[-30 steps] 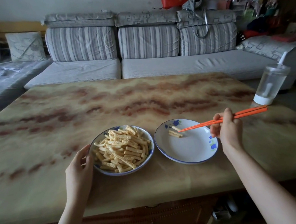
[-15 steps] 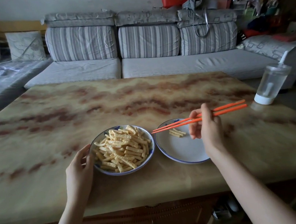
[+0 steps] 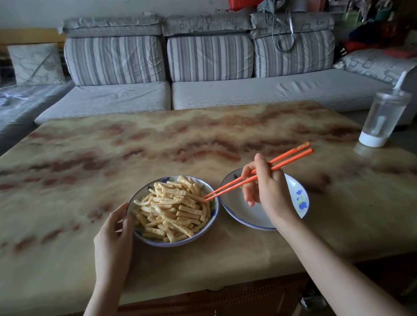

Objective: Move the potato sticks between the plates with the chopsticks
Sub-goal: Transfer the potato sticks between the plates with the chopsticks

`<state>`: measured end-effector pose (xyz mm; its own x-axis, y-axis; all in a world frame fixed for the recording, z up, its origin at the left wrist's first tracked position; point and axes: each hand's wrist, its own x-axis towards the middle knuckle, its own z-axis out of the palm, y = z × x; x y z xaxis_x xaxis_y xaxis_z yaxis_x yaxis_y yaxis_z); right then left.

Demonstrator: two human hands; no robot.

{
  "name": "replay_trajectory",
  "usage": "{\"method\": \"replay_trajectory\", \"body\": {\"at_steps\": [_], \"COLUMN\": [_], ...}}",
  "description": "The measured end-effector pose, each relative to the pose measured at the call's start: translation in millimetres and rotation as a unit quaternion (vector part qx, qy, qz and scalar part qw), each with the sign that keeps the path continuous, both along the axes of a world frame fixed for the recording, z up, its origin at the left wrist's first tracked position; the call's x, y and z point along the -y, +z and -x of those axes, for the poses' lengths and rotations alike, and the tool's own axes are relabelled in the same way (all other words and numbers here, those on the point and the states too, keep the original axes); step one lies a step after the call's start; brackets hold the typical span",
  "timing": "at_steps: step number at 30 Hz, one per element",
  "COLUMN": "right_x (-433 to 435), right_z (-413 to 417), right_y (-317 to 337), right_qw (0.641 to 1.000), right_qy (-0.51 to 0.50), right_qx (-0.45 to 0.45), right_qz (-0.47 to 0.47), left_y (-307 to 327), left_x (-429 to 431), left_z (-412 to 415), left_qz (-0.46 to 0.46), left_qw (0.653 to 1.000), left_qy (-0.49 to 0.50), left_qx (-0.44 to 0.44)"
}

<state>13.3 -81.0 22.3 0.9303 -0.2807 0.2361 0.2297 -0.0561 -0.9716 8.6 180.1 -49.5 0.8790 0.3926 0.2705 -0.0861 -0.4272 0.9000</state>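
A blue-rimmed plate [image 3: 212,220] piled with crinkle-cut potato sticks [image 3: 173,211] sits at the table's near middle. My left hand [image 3: 113,234] holds its left rim with curled fingers. To the right lies a second white plate [image 3: 301,199] with a blue flower; my right hand [image 3: 267,189] hovers over it and hides its contents. That hand grips a pair of orange chopsticks [image 3: 281,162]. Their tips reach left and touch the sticks at the right side of the pile.
A marbled tan table [image 3: 199,143] carries both plates. A clear lidded cup with a straw [image 3: 383,115] stands at its right edge. A striped grey sofa [image 3: 203,77] runs behind the table. My knees show below the near edge.
My right hand has carried the chopsticks left, from over the right plate to the pile on the left plate. The left hand has stayed on the rim.
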Motion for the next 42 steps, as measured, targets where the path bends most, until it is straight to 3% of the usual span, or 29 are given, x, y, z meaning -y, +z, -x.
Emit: {"method": "replay_trajectory", "body": {"at_steps": [9, 22, 28, 33, 38, 42], "right_x": [22, 79, 82, 70, 32, 9], "right_z": [5, 6, 5, 11, 13, 10], "right_y": [17, -2, -11, 7, 24, 19], "right_qw": [0.995, 0.982, 0.986, 0.986, 0.994, 0.999], "right_qy": [-0.062, -0.181, -0.166, -0.157, -0.086, -0.035], "right_qx": [0.040, 0.008, -0.022, -0.003, 0.007, -0.007], "right_qz": [-0.072, -0.050, -0.015, -0.048, -0.069, -0.028], "left_y": [0, 1, 0, 0, 0, 0], "left_x": [0, 0, 0, -1, -1, -1], "left_z": [0, 0, 1, 0, 0, 0], "left_qz": [0.005, 0.012, 0.019, 0.018, 0.012, 0.012], "left_qw": [1.000, 1.000, 1.000, 1.000, 1.000, 1.000], "left_qy": [-0.001, -0.006, -0.008, -0.007, -0.007, -0.005], "left_qx": [0.000, 0.004, 0.002, 0.005, 0.002, 0.000]}}
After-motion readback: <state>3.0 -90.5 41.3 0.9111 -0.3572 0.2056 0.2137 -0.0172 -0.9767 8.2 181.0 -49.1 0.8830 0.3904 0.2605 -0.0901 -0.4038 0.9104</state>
